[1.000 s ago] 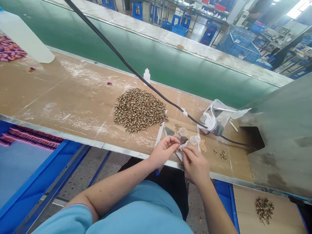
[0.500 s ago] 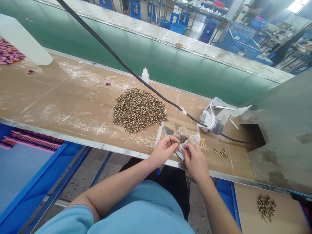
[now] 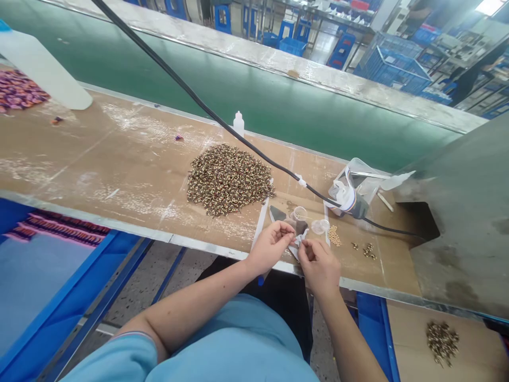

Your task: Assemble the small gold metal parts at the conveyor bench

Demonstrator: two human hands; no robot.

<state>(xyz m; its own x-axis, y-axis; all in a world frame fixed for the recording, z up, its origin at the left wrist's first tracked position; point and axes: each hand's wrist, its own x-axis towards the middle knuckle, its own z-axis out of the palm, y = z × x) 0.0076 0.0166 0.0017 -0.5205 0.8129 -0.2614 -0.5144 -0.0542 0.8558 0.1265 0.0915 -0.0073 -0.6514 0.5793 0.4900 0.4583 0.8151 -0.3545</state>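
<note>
My left hand (image 3: pixel 272 246) is pinched at the bench's front edge, thumb against forefinger, on something too small to make out. Close to its right, my right hand (image 3: pixel 323 268) has its fingers pressed together, and what they hold is hidden. A crumpled white tissue (image 3: pixel 301 237) shows between the two hands. Just beyond lie dark grey cloth pieces (image 3: pixel 278 214) and two small clear round dishes, one dish (image 3: pixel 318 227) by my right fingers. Tan beads (image 3: pixel 334 235) sit in a small heap right of that dish. Left of the hands rises a large pile of small dark-and-gold curled pieces (image 3: pixel 229 180).
A black cable (image 3: pixel 191 94) crosses above the bench to a clear tray (image 3: pixel 358 170) of tools. A white dropper bottle (image 3: pixel 238 124) stands behind the pile. Few curled pieces (image 3: pixel 369 251) lie right; a metal housing (image 3: pixel 469 212) bounds that side. A large white jug (image 3: pixel 51 71) lies far left.
The view has shifted slightly, so everything sits a little further right. Both hands stay pinched close together in the same place, with only small finger movements.
</note>
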